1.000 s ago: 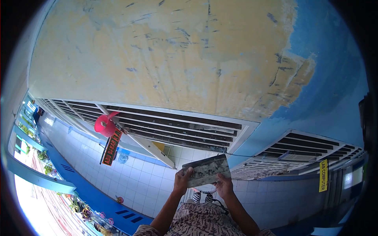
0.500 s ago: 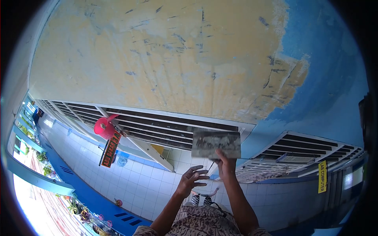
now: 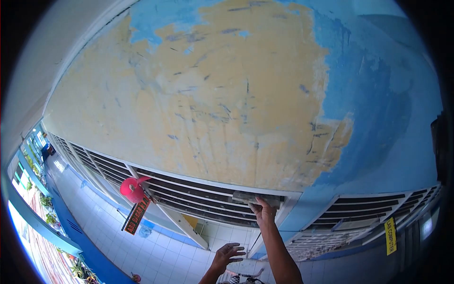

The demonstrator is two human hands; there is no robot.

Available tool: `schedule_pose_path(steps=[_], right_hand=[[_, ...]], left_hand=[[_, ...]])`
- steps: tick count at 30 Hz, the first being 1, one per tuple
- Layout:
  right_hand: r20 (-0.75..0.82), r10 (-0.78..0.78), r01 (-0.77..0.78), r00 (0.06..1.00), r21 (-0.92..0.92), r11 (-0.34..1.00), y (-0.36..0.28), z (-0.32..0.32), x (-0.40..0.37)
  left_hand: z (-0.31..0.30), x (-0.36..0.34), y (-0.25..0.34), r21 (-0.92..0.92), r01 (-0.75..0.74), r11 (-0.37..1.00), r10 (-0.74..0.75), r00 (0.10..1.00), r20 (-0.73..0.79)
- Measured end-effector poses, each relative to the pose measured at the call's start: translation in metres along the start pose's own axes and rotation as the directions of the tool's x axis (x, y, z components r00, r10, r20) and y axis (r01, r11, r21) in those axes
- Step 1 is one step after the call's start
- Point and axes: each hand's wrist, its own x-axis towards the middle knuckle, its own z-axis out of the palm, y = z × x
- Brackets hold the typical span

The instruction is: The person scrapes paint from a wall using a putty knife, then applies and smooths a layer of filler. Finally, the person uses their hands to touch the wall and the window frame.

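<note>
My right hand (image 3: 266,212) grips a flat grey rectangular plate (image 3: 246,197), seen nearly edge-on in front of the dark window slats, just under the wall. My left hand (image 3: 229,257) is lower and to the left, fingers spread, with nothing in it. Above both hands rises the wall (image 3: 227,94), covered in a patchy tan layer with dark streaks and blue paint around it.
A pink dipper-like container (image 3: 132,189) hangs by the slats, above a dark sign with orange letters (image 3: 138,217). On the right is a yellow sign (image 3: 390,236) beside more slatted windows (image 3: 359,210). A tiled floor (image 3: 175,255) lies below.
The view has tilted upward, showing more of the upper wall. The plate in my right hand has turned from nearly face-on to nearly edge-on. My left hand stays open.
</note>
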Motion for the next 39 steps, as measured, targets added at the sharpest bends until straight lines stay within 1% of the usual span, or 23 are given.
schedule_pose_path(steps=[1,3,4,5,7,8,10,12,13,14,15,17,18,19,22,25,27,29,33,35,37,38,39], right_hand=[[0.006,0.027,-0.028,1.0,0.015,1.0,-0.001,0.004,0.002],[-0.09,-0.018,0.017,0.996,-0.009,1.0,-0.001,0.009,0.002],[-0.119,0.031,-0.029,0.992,0.015,0.999,0.001,0.006,0.011],[-0.11,0.033,-0.032,0.993,0.012,0.999,0.003,0.004,0.015],[-0.139,0.078,-0.072,0.987,0.051,0.996,0.006,0.001,0.023],[-0.176,0.07,-0.063,0.982,0.044,0.997,0.011,-0.003,0.033],[-0.115,0.106,-0.098,0.988,0.07,0.993,0.01,-0.003,0.041],[-0.102,0.146,-0.137,0.984,0.084,0.987,0.007,0.002,0.035],[-0.1,0.161,-0.153,0.982,0.083,0.985,0.006,0.003,0.034],[-0.052,0.15,-0.148,0.987,0.037,0.988,0.003,0.005,0.026],[-0.001,0.165,-0.164,0.986,0.066,0.984,0.004,0.002,0.027],[0.001,0.135,-0.135,0.991,0.045,0.99,0.004,-0.004,0.022],[-0.048,0.127,-0.123,0.991,0.072,0.99,0.01,-0.01,0.025],[-0.072,0.042,-0.038,0.997,0.058,0.998,0.011,-0.009,0.017],[-0.107,0.03,-0.025,0.994,0.048,0.999,0.011,-0.014,0.016],[-0.174,-0.071,0.066,0.982,-0.032,0.997,0.005,0.005,-0.002],[-0.147,-0.113,0.102,0.983,-0.079,0.992,0.005,0.004,-0.002],[-0.173,-0.111,0.09,0.979,-0.12,0.989,0.003,0.007,-0.008],[-0.127,-0.133,0.118,0.983,-0.117,0.986,0.001,0.005,-0.019],[-0.16,-0.131,0.109,0.978,-0.143,0.984,0.001,0.002,-0.033],[-0.021,-0.075,0.057,0.997,-0.459,0.886,0.002,-0.014,-0.054],[-0.031,-0.008,-0.008,1.0,-0.492,0.871,0.002,-0.009,-0.074],[0.002,0.034,-0.028,0.999,-0.532,0.846,0.014,-0.029,-0.076]], left_hand=[[0.0,0.0,0.002,-0.003,-0.015,1.0,0.015,1.0,0.001],[-0.001,0.0,0.005,0.013,0.004,1.0,-0.004,1.0,-0.006],[-0.002,0.001,0.005,0.007,0.005,1.0,-0.005,1.0,-0.001],[-0.003,0.002,0.005,0.005,-0.005,1.0,0.005,1.0,-0.005],[-0.005,0.005,0.008,0.019,0.0,1.0,0.001,1.0,-0.011],[-0.006,0.007,0.008,0.014,0.002,1.0,-0.002,1.0,-0.019],[-0.006,0.011,0.011,0.015,-0.001,1.0,0.001,1.0,-0.028],[-0.006,0.01,0.008,0.02,0.029,0.999,-0.029,0.999,-0.038],[-0.008,0.014,0.005,0.019,0.012,1.0,-0.012,1.0,-0.019],[-0.006,0.013,0.005,0.019,0.001,1.0,-0.001,1.0,0.001],[-0.005,0.013,0.005,0.028,0.013,1.0,-0.013,1.0,-0.006],[-0.001,0.011,0.007,0.036,0.002,0.999,-0.002,1.0,0.005],[0.0,0.011,0.006,0.024,0.011,1.0,-0.011,1.0,-0.008],[0.003,0.009,0.007,0.014,0.013,1.0,-0.013,1.0,-0.016],[0.004,0.011,-0.003,-0.004,0.008,1.0,-0.009,0.999,-0.038],[0.007,0.012,-0.009,0.007,0.036,0.999,-0.035,0.998,-0.047],[0.009,0.013,-0.009,0.008,0.063,0.998,-0.063,0.997,-0.051],[0.009,0.012,-0.011,0.022,0.05,0.999,-0.049,0.998,-0.039],[0.009,0.009,-0.01,0.026,0.041,0.999,-0.039,0.997,-0.062],[0.007,0.008,-0.01,0.022,0.053,0.998,-0.051,0.995,-0.09],[0.007,0.008,-0.009,0.015,0.07,0.997,-0.067,0.99,-0.124],[0.009,0.01,-0.008,0.037,0.027,0.999,-0.02,0.982,-0.188],[0.011,0.012,-0.009,0.062,-0.012,0.998,0.027,0.967,-0.252]])
